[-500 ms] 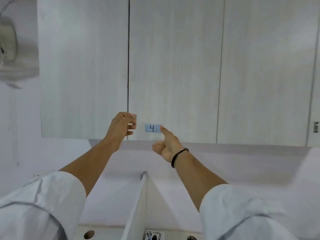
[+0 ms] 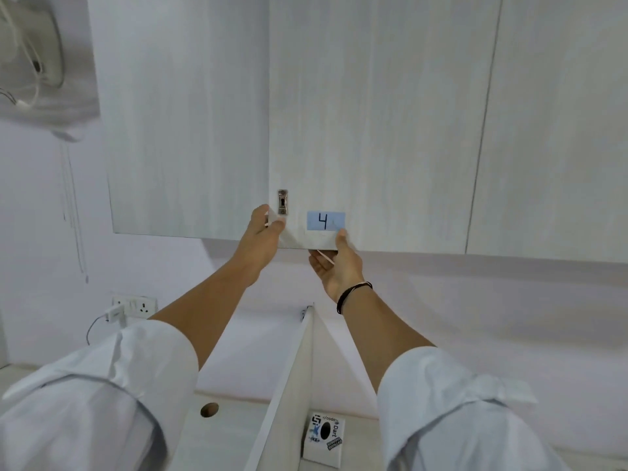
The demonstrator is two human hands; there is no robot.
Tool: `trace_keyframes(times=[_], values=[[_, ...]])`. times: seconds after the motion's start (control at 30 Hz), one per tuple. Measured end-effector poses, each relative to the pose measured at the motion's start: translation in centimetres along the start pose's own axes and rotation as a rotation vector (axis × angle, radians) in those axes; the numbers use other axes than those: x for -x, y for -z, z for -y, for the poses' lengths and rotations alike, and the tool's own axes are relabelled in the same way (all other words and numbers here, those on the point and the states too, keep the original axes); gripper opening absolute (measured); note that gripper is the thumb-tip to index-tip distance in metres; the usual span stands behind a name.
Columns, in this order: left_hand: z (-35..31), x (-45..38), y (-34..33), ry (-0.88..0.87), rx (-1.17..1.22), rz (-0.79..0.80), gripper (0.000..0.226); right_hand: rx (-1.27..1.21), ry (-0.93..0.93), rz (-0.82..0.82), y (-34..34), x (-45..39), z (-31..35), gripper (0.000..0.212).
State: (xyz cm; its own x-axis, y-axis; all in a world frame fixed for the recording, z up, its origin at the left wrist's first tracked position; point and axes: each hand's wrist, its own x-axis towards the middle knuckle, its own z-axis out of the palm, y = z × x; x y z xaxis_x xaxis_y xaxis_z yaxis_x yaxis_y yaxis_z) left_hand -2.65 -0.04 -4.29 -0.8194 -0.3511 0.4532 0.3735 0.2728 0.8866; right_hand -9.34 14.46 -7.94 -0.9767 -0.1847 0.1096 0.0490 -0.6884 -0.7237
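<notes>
A pale wood-grain overhead cabinet door point(image 2: 373, 130) carries a metal keyhole lock point(image 2: 282, 201) and a blue label marked 4 point(image 2: 325, 220) near its lower left corner. My left hand point(image 2: 263, 237) grips the door's left edge just below the lock, thumb on the front face. My right hand point(image 2: 339, 263) holds the door's bottom edge under the label, thumb on the front and fingers curled beneath. The door's lower left corner stands slightly proud of the neighbouring door point(image 2: 187, 113).
More cabinet doors point(image 2: 557, 130) run to the right. A white desk divider panel point(image 2: 292, 385) rises below my arms, with cable holes point(image 2: 209, 409) and stickers point(image 2: 324, 436) on the desktop. A wall socket point(image 2: 134, 305) and a wall-mounted unit point(image 2: 30, 56) lie left.
My left hand dropped from covering the lock to the door's edge, exposing the keyhole. My right hand moved from pointing at the label to gripping the bottom edge. The door has begun to swing out.
</notes>
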Motion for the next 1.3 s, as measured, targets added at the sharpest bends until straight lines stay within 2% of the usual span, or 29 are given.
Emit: trace_keyframes(times=[0.13,0.2,0.27,0.37,0.43,0.5,0.53,0.6,0.73,0.83,0.93,1.0,1.07,1.1,1.17,1.23,1.3], values=[[-2.6,4.9,0.1,-0.071,0.164,-0.135,0.028,-0.030,0.018,-0.021,0.2,5.4,0.5,0.047],[-4.3,8.0,0.7,-0.095,0.252,-0.081,0.022,-0.019,0.044,-0.062,0.5,9.0,1.2,0.048],[-5.9,11.8,1.0,-0.110,0.338,0.060,0.028,0.155,0.126,-0.181,0.8,13.2,2.0,0.045],[-8.1,17.0,1.1,-0.131,0.361,0.290,0.041,0.643,0.485,-0.459,2.3,20.2,3.4,0.056],[-9.5,19.8,1.2,-0.134,0.331,0.363,0.045,0.756,0.780,-0.480,3.6,25.5,5.0,0.067],[-10.5,21.6,1.0,-0.138,0.285,0.363,0.044,0.829,0.952,-0.434,4.9,29.3,6.4,0.064],[-10.9,22.2,0.8,-0.141,0.270,0.359,0.044,0.869,0.973,-0.435,5.4,30.5,7.0,0.058],[-11.8,23.5,0.4,-0.141,0.259,0.369,0.044,0.947,0.951,-0.544,6.0,32.6,8.1,0.053],[-12.7,24.9,-0.3,-0.148,0.252,0.344,0.045,1.025,0.884,-0.770,7.7,34.6,10.2,0.084],[-12.8,25.2,-0.8,-0.163,0.234,0.327,0.032,1.147,0.850,-0.826,9.4,35.2,11.7,0.090],[-12.7,24.7,-1.6,-0.171,0.209,0.323,0.019,1.281,0.873,-0.900,9.9,35.2,12.1,0.086],[-12.4,23.7,-2.1,-0.188,0.188,0.305,0.019,1.371,1.023,-0.885,9.3,34.7,11.5,0.078],[-11.5,22.1,-2.9,-0.186,0.148,0.278,0.019,1.377,1.153,-0.757,8.3,33.2,10.6,0.068],[-10.9,21.0,-3.4,-0.181,0.113,0.261,0.020,1.338,1.143,-0.654,7.8,31.9,10.1,0.064],[-9.6,18.7,-4.2,-0.160,0.032,0.220,0.027,1.283,0.998,-0.457,7.0,28.9,9.5,0.061],[-8.3,16.4,-4.8,-0.157,-0.069,0.159,0.034,1.341,0.866,-0.332,6.9,24.9,9.5,0.062],[-6.7,13.5,-5.5,-0.179,-0.171,0.112,0.036,1.442,0.843,-0.229,7.3,19.7,9.9,0.059]])
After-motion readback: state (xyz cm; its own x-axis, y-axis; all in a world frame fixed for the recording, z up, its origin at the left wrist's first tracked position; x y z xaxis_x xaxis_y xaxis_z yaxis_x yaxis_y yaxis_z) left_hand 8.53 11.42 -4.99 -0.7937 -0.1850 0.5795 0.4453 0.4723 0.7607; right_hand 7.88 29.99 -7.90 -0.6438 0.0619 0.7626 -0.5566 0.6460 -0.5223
